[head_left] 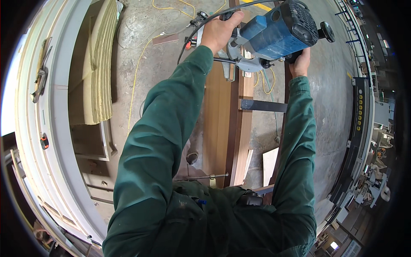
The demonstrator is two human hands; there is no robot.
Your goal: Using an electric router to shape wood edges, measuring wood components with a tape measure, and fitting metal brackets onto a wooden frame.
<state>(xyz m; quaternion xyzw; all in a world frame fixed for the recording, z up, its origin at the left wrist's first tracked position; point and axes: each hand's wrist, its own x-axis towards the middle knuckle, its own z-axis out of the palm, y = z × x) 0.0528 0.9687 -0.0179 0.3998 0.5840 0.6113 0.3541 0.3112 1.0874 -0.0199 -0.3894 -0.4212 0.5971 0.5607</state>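
Note:
A blue plunge router [276,36] with a black vented motor top leans over a long wooden board [245,92] at the upper middle. My left hand [219,32] is closed round the router's black knob on the left side. On the other side, my right hand [301,64] grips the opposite black handle; its fingers are mostly hidden behind the motor. The router's grey metal base [248,64] sits at the board, but the bit cannot be seen. A black power cord [191,36] loops over and beside my left wrist.
A dark crossbar [263,105] runs right from the board. On the left stands a long pale bench [62,107] holding a clamp [40,81] and a tape measure [44,141], with stacked yellowish panels [97,77] below. A yellow cord [136,81] trails over the concrete floor.

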